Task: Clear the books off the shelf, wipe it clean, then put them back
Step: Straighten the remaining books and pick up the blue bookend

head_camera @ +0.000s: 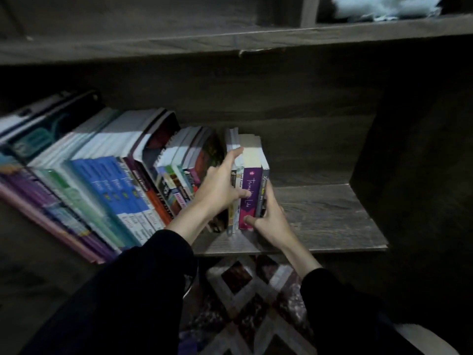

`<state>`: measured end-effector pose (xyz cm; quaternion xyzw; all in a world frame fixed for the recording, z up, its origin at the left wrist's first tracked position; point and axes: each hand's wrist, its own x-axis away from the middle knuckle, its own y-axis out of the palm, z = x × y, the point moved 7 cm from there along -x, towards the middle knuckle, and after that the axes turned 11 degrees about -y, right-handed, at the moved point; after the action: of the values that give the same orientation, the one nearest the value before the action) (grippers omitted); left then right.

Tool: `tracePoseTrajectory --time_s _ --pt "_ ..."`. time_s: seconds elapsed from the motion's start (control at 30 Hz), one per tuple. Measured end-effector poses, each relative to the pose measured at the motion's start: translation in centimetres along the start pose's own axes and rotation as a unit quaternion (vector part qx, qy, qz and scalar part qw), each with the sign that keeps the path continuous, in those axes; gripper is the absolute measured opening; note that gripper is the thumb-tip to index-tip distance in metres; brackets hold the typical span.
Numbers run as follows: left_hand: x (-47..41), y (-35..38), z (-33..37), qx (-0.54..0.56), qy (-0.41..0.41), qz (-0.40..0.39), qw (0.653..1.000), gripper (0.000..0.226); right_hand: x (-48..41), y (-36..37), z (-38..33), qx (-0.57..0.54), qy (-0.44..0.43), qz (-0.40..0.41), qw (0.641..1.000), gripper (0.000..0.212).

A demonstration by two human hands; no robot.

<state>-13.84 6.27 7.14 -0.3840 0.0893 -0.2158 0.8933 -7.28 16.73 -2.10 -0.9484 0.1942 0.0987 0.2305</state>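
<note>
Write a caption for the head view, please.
The left hand and right hand clasp a few upright books on the wooden shelf.

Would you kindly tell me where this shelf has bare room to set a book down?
The shelf is bare from the upright books that the left hand and right hand grip to the side wall on the right, plus a narrow strip in front of them. Left of the hands, leaning books crowd it.
</note>
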Motion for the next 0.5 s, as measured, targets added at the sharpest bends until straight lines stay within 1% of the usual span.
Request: tracePoseTrajectory --time_s 0.07,0.1,0.17,0.2,0.23,0.27,0.3,0.33,0.4,0.43,0.47,0.5 --pt "0.3 -1.5 -0.6 -0.026 0.001 -0.003 1.0 0.09 -0.4 1.2 -0.7 0.019 -0.009 -0.02 1.0 0.103" --pt "0.3 -1.9 -0.5 -0.063 0.005 -0.009 0.998 0.09 -0.5 1.3 -0.6 0.031 -0.01 -0.026 0.999 0.105" --pt "0.4 -2.5 0.6 -0.17 0.019 -0.012 0.985 0.084 -0.4 1.1 -0.6 0.046 -0.012 -0.039 0.998 0.108" --pt "0.5 -3.0 1.4 -0.234 0.03 0.007 0.972 0.076 -0.2 1.0 -0.6 0.054 -0.014 -0.048 0.997 0.11" --pt "0.6 -3.5 2.1 -0.313 0.042 0.043 0.948 0.067 0.0 1.1 -0.6 0.064 -0.015 -0.066 0.996 0.111" --pt "0.8 -3.9 2.7 -0.397 0.049 0.083 0.913 0.061 0.1 1.3 -0.5 0.074 -0.016 -0.08 0.994 0.113" --pt "0.9 -4.3 2.8 -0.463 0.048 0.117 0.877 0.063 0.1 1.6 -0.3 0.089 -0.02 -0.088 0.992 0.116" --pt "1.1 -4.8 2.7 -0.506 0.041 0.14 0.85 0.069 0.0 1.8 -0.2 0.113 -0.028 -0.09 0.989 0.119" --pt "1.0 -5.8 1.9 -0.535 0.05 0.175 0.825 0.087 -0.3 2.4 -0.1 0.168 -0.036 -0.098 0.98 0.124" --pt "0.6 -6.1 1.2 -0.541 0.057 0.173 0.821 0.098 -0.4 2.7 0.1 0.193 -0.037 -0.1 0.975 0.126" --pt "0.2 -6.4 0.4 -0.536 0.052 0.151 0.829 0.107 -0.5 3.0 0.1 0.214 -0.042 -0.1 0.971 0.129" --pt "-0.3 -6.6 -0.6 -0.511 0.042 0.117 0.851 0.115 -0.6 3.2 0.2 0.23 -0.041 -0.097 0.967 0.132"
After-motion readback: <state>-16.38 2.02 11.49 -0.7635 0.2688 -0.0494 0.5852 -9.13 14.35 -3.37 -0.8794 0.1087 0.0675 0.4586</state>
